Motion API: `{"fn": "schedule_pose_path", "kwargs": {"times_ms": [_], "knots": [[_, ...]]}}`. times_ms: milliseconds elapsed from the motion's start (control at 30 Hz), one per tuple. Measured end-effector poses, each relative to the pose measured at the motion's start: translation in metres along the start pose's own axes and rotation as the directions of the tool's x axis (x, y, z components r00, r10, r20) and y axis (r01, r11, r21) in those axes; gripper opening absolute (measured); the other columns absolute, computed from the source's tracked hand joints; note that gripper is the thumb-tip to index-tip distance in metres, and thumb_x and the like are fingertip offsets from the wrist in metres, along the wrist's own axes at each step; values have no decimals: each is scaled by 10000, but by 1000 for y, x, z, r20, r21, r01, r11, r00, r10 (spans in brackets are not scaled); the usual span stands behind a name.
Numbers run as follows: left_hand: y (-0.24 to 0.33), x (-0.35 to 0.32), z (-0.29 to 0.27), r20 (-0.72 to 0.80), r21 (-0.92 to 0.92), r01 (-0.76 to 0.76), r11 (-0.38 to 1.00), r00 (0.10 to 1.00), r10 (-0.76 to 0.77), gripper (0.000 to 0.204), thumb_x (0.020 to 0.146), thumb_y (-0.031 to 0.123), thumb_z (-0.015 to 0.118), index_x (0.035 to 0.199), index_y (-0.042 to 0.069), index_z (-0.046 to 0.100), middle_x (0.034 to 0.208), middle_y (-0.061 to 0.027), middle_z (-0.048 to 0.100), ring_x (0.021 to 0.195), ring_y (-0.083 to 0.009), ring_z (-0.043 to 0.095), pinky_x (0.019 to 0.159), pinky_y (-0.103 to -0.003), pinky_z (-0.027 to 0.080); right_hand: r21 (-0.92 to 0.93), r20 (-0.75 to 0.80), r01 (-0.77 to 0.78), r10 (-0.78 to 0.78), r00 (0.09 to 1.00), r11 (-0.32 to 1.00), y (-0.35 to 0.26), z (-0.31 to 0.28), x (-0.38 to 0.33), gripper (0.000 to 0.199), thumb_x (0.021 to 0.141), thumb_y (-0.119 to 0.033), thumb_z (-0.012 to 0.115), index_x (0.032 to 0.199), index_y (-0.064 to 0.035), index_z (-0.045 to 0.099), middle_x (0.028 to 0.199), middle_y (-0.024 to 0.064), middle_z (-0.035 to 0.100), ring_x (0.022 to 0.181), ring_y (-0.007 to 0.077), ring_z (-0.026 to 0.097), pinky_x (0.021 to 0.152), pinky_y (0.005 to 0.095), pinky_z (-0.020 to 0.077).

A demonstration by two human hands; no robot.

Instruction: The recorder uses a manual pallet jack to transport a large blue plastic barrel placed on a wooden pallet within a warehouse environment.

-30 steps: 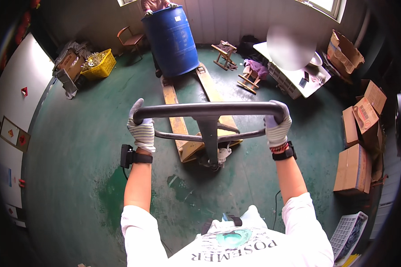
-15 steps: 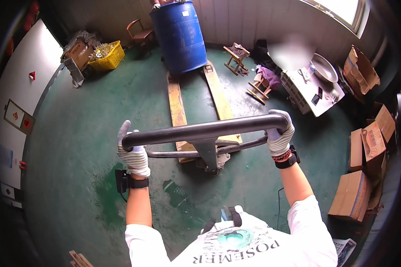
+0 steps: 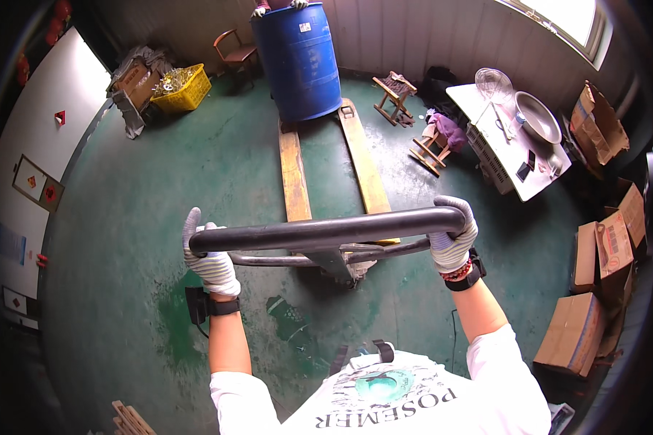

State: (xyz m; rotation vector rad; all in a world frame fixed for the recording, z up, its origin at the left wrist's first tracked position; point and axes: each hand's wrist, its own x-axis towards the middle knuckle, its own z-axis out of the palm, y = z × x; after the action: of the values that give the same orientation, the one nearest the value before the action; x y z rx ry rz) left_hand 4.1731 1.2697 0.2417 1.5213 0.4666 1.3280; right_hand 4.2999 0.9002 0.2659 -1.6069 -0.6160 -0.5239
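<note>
My left hand [image 3: 214, 261], in a striped knit glove, is wrapped round the left end of a black pallet truck handle [image 3: 334, 230], its thumb sticking up. The right end of the same bar is in the grip of my right hand [image 3: 451, 243], gloved alike. Beyond the handle, the truck's two worn yellow forks [image 3: 367, 170] stretch away from me along the floor. A big blue drum [image 3: 301, 69] stands at their far tips; whether it rests on them I cannot tell. Another person's gloved hands [image 3: 299, 4] are on the drum's top rim.
Far left are a yellow crate [image 3: 185, 94] of scraps and a wooden chair [image 3: 233, 51]. Right of the forks stand a small wooden stool [image 3: 395, 93], another with purple cloth [image 3: 442, 138], and a white table [image 3: 533, 181]. Cardboard boxes [image 3: 569, 326] line the right side.
The handle has tipped lower toward me, both my hands moving with it. The other person's hands show more fully on the drum's rim. The whole view has shifted slightly.
</note>
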Motion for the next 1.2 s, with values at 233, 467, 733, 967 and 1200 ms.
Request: {"fn": "schedule_pose_path", "kwargs": {"times_ms": [233, 467, 733, 967, 1200], "knots": [[-5, 2, -1, 40, -136, 47, 990, 998, -42, 397, 901, 10, 540, 1296, -32, 525, 722, 29, 518, 632, -67, 507, 616, -246, 493, -28, 14, 16, -16, 1000, 999, -4, 3, 3, 365, 797, -187, 768, 1070, -7, 606, 823, 26, 650, 755, 84, 603, 686, 235, 486], [-5, 1, 2, 43, -131, 56, 990, 998, -50, 395, 898, -9, 530, 1291, -44, 522, 741, 27, 502, 635, -67, 491, 621, -262, 506, -84, 24, 51, -49, 999, 995, -3, -3, 5, 350, 794, -185, 769, 1056, -17, 610, 820, 23, 646, 737, 83, 599, 676, 232, 481], [3, -3, 2, -3, -157, 94, 983, 995, -96, 391, 883, -24, 520, 1273, -39, 534, 739, 41, 469, 631, -66, 465, 617, -272, 506, -75, 31, -9, 11, 999, 997, -6, -7, 0, 359, 776, -172, 775, 1053, -17, 607, 844, 42, 656, 748, 94, 614, 693, 237, 494], [-10, 14, 6, 33, -86, 57, 995, 998, -55, 378, 888, -22, 502, 1264, -28, 536, 686, 21, 493, 595, -84, 508, 578, -255, 490, -124, 2, -3, 4, 1000, 992, -11, -8, -21, 319, 771, -115, 745, 1037, -23, 596, 834, 48, 637, 733, 114, 617, 684, 252, 503], [-39, 78, 41, 179, -38, 143, 989, 975, -134, 407, 952, 107, 530, 1337, 4, 454, 692, -12, 587, 494, -30, 429, 453, -177, 386, -37, 181, -36, 42, 983, 999, -61, 28, -38, 189, 584, -151, 790, 639, -87, 621, 579, 84, 576, 517, 264, 583, 509, 338, 455]]}}
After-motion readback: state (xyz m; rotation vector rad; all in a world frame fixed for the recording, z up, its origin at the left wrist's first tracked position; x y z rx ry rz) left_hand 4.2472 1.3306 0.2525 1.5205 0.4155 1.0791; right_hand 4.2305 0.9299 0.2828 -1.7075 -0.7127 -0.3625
